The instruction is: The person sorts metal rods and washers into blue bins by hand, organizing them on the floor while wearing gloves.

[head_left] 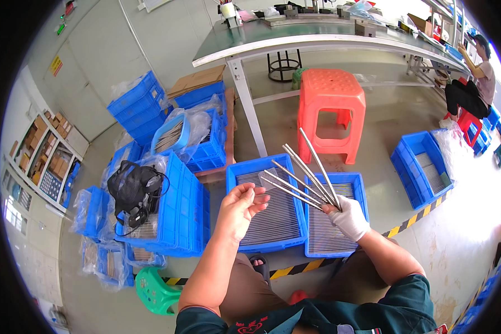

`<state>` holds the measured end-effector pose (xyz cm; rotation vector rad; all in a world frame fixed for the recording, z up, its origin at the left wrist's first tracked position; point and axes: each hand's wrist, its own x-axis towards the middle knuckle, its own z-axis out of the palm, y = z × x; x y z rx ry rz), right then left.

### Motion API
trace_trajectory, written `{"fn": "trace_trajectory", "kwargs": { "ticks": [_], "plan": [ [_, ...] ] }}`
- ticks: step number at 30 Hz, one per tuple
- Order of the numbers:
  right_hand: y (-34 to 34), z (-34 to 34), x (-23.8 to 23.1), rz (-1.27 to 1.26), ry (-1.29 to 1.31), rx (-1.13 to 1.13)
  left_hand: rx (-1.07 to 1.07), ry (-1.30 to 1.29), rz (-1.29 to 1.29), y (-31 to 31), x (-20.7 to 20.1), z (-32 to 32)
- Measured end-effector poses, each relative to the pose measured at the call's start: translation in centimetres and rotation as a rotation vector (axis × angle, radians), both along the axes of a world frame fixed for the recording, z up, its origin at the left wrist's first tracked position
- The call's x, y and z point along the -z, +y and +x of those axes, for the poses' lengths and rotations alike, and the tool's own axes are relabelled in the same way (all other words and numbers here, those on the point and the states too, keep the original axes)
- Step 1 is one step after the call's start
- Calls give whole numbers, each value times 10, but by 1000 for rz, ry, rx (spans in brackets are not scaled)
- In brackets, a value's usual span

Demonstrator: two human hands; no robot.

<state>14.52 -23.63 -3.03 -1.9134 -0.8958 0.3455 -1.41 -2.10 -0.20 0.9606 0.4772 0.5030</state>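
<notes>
My right hand [350, 218], in a white glove with bare fingertips, is closed round the lower ends of several thin metal rods [312, 181]. The rods fan out upward and to the left. My bare left hand [240, 209] is raised to the left of them, its fingers loosely curled and apart, and nothing shows in it. Beneath the hands stand two blue plastic crates: the left crate [266, 245] and the right crate [331, 255]. Rows of similar rods lie in both. A clear plastic piece [268, 177] lies over the rods in the left crate.
Stacked blue crates [175, 206] stand at left, with a black bag [133, 186] on top. A red stool [331, 106] stands ahead, below a long workbench [295, 42]. A green stool [153, 289] is at lower left. Another rod crate [423, 170] and a seated person [476, 83] are at right.
</notes>
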Motion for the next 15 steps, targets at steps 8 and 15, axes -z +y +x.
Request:
{"fn": "trace_trajectory", "kwargs": {
  "ticks": [8,15],
  "plan": [
    [-5,-6,-3,-47,-206,-94,145,-114,26,6,0,-4],
    [-7,-4,-7,-97,-323,-56,208,-134,56,12,1,-7]
  ]
}}
